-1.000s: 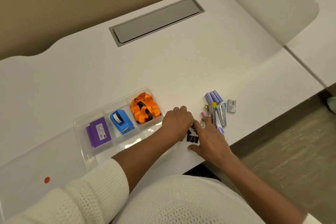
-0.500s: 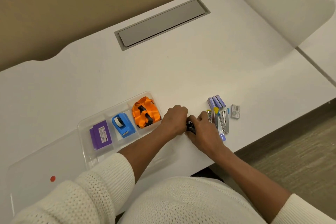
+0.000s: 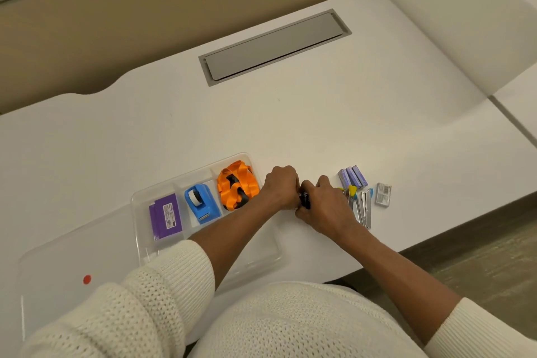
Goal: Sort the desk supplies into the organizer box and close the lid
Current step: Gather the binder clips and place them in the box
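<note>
The clear organizer box (image 3: pixel 136 200) lies on the white desk, its open lid (image 3: pixel 58 264) with a red dot flat at its left. Its back compartments hold a purple box (image 3: pixel 165 216), a blue tape dispenser (image 3: pixel 202 202) and an orange lanyard (image 3: pixel 236 184). Just right of the box, my left hand (image 3: pixel 283 187) and my right hand (image 3: pixel 325 206) are pressed together, fingers curled around small black binder clips (image 3: pixel 304 199), which are mostly hidden. Loose supplies sit right of my hands: purple staple boxes (image 3: pixel 352 177), small metal staplers (image 3: pixel 363 209) and a grey staple box (image 3: pixel 383 194).
A grey cable hatch (image 3: pixel 273 46) is set into the desk farther back. A tan partition (image 3: pixel 145 9) rises behind the desk. The desk's front edge runs close to the loose supplies, with floor (image 3: pixel 479 264) beyond it.
My hands have closed together over the black binder clips, which lay spread under my right fingers a second ago. The rest has not moved.
</note>
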Tool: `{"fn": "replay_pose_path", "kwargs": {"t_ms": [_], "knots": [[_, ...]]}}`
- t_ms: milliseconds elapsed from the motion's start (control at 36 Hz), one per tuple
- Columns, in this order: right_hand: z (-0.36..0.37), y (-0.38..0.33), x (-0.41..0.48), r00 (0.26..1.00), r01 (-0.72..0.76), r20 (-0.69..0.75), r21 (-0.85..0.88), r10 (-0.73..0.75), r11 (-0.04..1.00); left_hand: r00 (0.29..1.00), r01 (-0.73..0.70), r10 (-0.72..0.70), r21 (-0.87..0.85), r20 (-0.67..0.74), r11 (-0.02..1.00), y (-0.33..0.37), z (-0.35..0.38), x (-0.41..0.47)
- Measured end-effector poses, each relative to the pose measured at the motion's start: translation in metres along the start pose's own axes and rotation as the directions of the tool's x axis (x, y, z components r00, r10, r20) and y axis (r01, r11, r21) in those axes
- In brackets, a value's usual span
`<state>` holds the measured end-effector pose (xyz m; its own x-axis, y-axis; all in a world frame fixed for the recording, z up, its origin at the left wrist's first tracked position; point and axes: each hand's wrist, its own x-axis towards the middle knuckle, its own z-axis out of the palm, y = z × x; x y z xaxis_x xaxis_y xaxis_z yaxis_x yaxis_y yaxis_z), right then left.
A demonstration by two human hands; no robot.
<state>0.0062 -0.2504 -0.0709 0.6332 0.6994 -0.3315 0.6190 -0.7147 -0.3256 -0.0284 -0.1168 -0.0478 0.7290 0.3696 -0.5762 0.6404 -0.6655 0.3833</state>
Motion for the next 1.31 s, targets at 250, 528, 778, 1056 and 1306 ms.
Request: {"fn": "replay_pose_path", "kwargs": {"t_ms": [250, 528, 778, 1056, 1306], "knots": [[-0.007, 0.011, 0.013, 0.997, 0.073, 0.027, 0.057, -0.075, 0.996, 0.998, -0.052, 0.051, 0.018, 0.046, 0.999, -0.002, -0.001, -0.008], [-0.006, 0.017, 0.015, 0.992, 0.124, -0.03, 0.007, -0.124, 0.992, 0.998, -0.062, 0.061, 0.033, 0.03, 0.997, 0.0, -0.002, -0.011], [-0.018, 0.018, 0.014, 0.993, 0.116, -0.041, 0.108, -0.113, 0.987, 0.998, -0.059, 0.058, -0.033, -0.003, 0.998, -0.002, -0.008, -0.011], [-0.069, -0.007, 0.006, 0.989, 0.074, -0.149, 0.361, -0.021, 0.93, 0.976, -0.147, 0.123, -0.127, -0.18, 0.981, -0.003, -0.057, -0.041], [-0.091, -0.09, -0.011, 0.987, 0.159, -0.066, 0.542, -0.146, 0.825, 0.948, -0.058, -0.007, -0.195, -0.319, 0.979, -0.053, -0.111, -0.132]]}}
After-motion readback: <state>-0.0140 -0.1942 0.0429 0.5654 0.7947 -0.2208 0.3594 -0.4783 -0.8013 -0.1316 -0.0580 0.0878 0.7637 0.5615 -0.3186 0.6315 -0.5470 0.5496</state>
